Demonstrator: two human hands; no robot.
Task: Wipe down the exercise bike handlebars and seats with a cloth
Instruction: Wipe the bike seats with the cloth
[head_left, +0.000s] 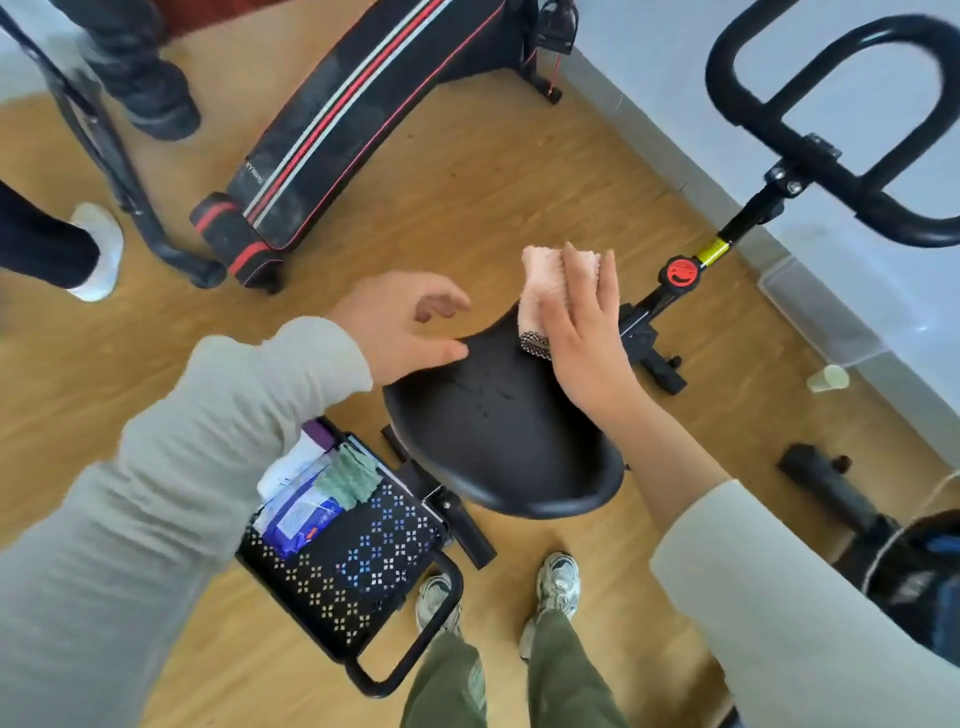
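Head view, looking down on the bike. Seat (498, 441) is centre frame, black, nose pointing away toward the handlebars (826, 150) at top right. Cloth (543, 280), pink, sits on the seat nose and runs a bit past the tip. Right hand (582, 332) lies flat on the cloth, fingers straight and close together, pressing down, no curl or pinch. Left hand (405, 322) is at the left side of the nose: thumb touches the seat edge, fingers loosely curled and clear of it, holding nothing I can see. Hands are near each other, not touching. I see small specks on the seat top and can't tell what they are. Red knob (680, 273) sits on the post between seat and handlebars. Black perforated basket (363, 566) is just beside the seat, lower left, holding a wipes pack (298, 519) and a green rag (348, 475). Sit-up board (353, 114) lies on the wood floor (467, 208) at top. Cup (827, 378) lies on the floor by the wall, right. The person's sneakers (558, 577) are under the seat's rear edge. A white shoe (98, 249) and a dark shoe (156, 104) of other people show at top left.
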